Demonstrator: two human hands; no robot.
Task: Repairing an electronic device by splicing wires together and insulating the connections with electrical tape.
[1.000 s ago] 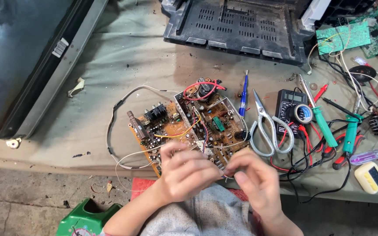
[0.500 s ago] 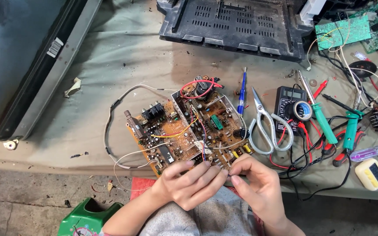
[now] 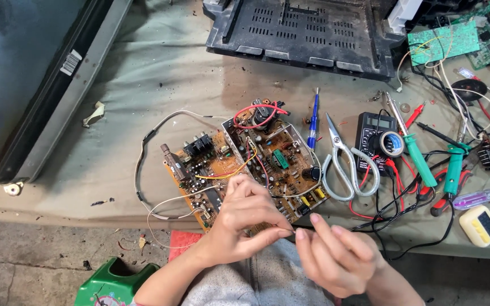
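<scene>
Even, soft daylight, faint shadows, sharp focus throughout, with slight wide-angle bending at the edges.

At my ten o'clock a small white barcode label [image 3: 71, 62] sits on the dark television's frame; at two o'clock, the black multimeter's grey rectangular screen [image 3: 377, 121].

Electronics repair workshop, prob. TV repair. Bench [image 3: 160, 73] covered w/ stained grey-green cloth, bare concrete floor [image 3: 41, 266] below w/ debris. CRT TV [image 3: 12, 73] lies at left, its black vented back cover [image 3: 307, 31] off at top. Orange circuit boards [image 3: 245, 161] w/ loose wires in the middle, green boards [image 3: 446, 42] at top right. Tools strewn about: scissors [image 3: 344, 164], multimeter [image 3: 372, 136] w/ tape roll [image 3: 392, 143] on it, green-handled soldering irons [image 3: 418, 156], blue tester screwdriver [image 3: 313, 119], tangled leads.
</scene>
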